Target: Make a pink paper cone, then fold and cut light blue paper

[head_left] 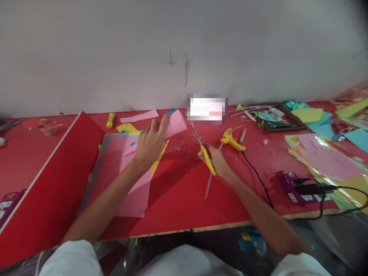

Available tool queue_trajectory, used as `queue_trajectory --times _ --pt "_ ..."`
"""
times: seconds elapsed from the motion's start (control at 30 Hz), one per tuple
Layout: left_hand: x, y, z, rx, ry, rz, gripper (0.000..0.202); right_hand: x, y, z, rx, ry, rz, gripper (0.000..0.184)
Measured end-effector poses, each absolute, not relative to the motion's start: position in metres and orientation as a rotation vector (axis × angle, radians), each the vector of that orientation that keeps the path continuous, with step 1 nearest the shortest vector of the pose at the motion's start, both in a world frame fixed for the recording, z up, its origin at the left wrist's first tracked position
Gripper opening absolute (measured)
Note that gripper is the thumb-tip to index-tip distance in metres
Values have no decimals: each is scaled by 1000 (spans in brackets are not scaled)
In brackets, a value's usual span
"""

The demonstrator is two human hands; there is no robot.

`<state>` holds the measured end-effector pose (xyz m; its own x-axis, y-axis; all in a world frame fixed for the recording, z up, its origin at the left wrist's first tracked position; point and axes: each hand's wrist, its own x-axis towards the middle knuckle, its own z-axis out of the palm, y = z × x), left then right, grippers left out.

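Note:
My left hand [153, 142] is over the left part of the red table, its fingers bent onto a piece of pink paper [177, 123]. One end of that paper sticks out to the right of the fingers. Below lies a stack of pink sheets [135, 199], with some yellow paper [156, 166] showing at its edge. In my right hand [218, 163] is a pair of scissors [207, 158] with yellow handles, blades pointing away from me. How far the blades are parted is hard to make out. A narrow pink strip [209, 188] passes under the right hand.
A yellow glue gun [233, 141] lies right of the scissors, its black cord trailing to a purple power strip [296, 188]. A glue stick [110, 120] stands at the back left. A red upright panel [57, 184] divides the left side. Coloured sheets [327, 157] lie right.

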<state>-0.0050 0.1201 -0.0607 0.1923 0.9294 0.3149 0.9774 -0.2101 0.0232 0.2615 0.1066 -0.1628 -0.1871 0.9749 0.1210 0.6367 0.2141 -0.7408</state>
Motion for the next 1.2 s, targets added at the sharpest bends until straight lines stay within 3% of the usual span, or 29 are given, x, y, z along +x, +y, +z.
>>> queue_trajectory --times 0.63,1.0,1.2 --pt "-1 113 -59 -2306 -1805 -521 69 256 100 -147 -1561 -1867 715 63" --pt "-1 115 -52 -2431 -1789 -497 65 258 103 -149 -1532 -1902 714 44" --pt "-8 120 -49 -2570 -1759 -581 77 265 107 -144 -1509 -1874 693 57"
